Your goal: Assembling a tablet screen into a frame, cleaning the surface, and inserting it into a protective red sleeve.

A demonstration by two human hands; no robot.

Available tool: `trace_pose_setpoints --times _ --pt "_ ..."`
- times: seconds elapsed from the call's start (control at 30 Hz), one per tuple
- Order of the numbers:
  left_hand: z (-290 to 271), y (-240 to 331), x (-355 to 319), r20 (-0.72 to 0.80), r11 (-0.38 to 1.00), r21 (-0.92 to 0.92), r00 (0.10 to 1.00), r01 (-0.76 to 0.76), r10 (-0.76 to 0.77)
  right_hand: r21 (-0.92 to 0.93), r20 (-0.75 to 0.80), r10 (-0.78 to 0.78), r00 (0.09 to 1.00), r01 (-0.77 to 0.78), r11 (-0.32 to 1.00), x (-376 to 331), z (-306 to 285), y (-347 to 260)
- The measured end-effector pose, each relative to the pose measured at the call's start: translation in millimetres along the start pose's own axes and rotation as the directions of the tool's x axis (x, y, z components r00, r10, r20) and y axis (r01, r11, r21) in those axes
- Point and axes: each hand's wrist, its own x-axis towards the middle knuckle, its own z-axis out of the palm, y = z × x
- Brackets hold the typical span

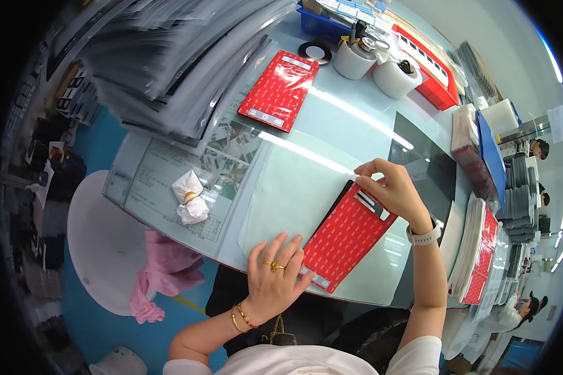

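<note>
A flat rectangular panel covered by a red sheet with small white marks lies slanted on the table in front of me. A black edge shows along its left side, and pale cut-outs run across both ends. My right hand is at the far end, thumb and forefinger pinched together at the far left corner of the red sheet. Exactly what lies between the fingertips is partly hidden. My left hand rests with fingers spread at the near left edge, its thumb by the near corner.
A second red panel lies farther off, beside a large stack of clear-wrapped sheets. A white wrapped bundle sits at left. White tape rolls, a black tape roll and a red tray stand at the back; stacked panels are at right.
</note>
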Motion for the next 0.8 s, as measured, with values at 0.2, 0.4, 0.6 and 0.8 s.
trace_pose_setpoints --times 0.2,0.4,0.6,0.8 --pt "-0.8 -1.1 -0.2 0.023 1.0 -0.015 1.0 0.002 -0.002 -0.056 0.01 -0.053 0.999 0.054 0.997 7.6 4.8 13.8" --pt "-0.4 -2.2 -0.8 0.039 1.0 -0.012 0.999 0.001 -0.001 0.011 0.006 -0.006 1.0 0.006 1.0 11.6 10.1 9.7" --pt "-3.8 -1.6 0.3 0.071 1.0 0.015 0.997 0.002 -0.003 -0.023 0.055 0.022 0.998 -0.021 1.0 14.5 8.9 8.2" --pt "-6.7 -2.9 3.5 0.088 0.999 -0.034 0.996 -0.008 0.011 0.023 0.054 0.017 0.998 -0.018 1.0 13.0 7.3 1.3"
